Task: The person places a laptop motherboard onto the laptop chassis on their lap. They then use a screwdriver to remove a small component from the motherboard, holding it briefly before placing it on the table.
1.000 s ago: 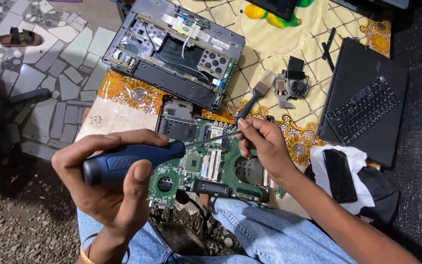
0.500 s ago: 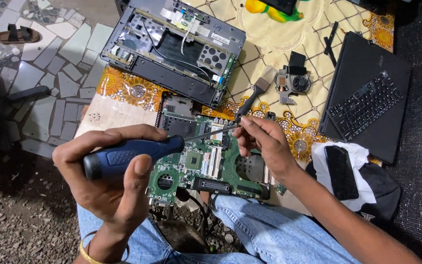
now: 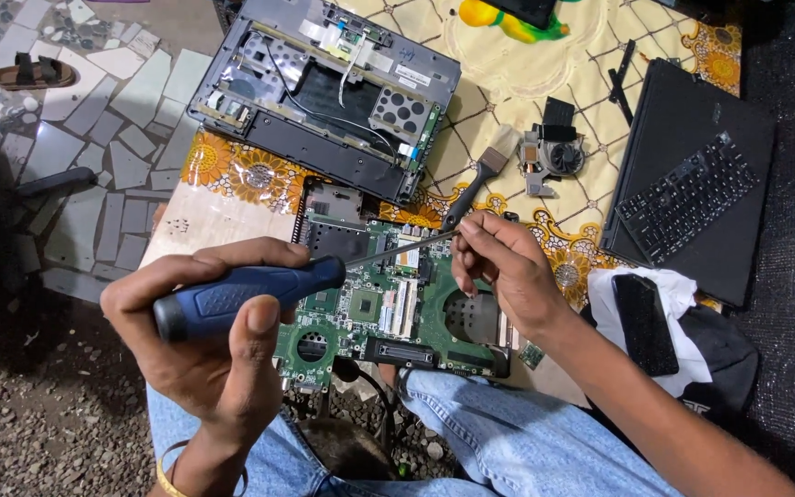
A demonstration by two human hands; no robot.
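Left hand (image 3: 209, 345) is clenched on the blue screwdriver (image 3: 250, 296); right hand (image 3: 499, 267) pinches its shaft tip over the green motherboard (image 3: 397, 308) on the lap. Board's right edge overhangs the knee, with open cloth beyond. Tip contact is hidden by fingers. Laptop chassis (image 3: 324, 101) is cut off at the top.

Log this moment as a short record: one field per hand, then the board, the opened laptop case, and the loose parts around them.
left hand: left hand grips the blue handle of a screwdriver, shaft pointing toward the other hand
right hand: right hand pinches the screwdriver's tip end above the board
board: green circuit board lies over the person's knees and the cloth edge
case: opened laptop case on the patterned cloth, beyond the board
loose parts: brush, cooling fan, black keyboard panel
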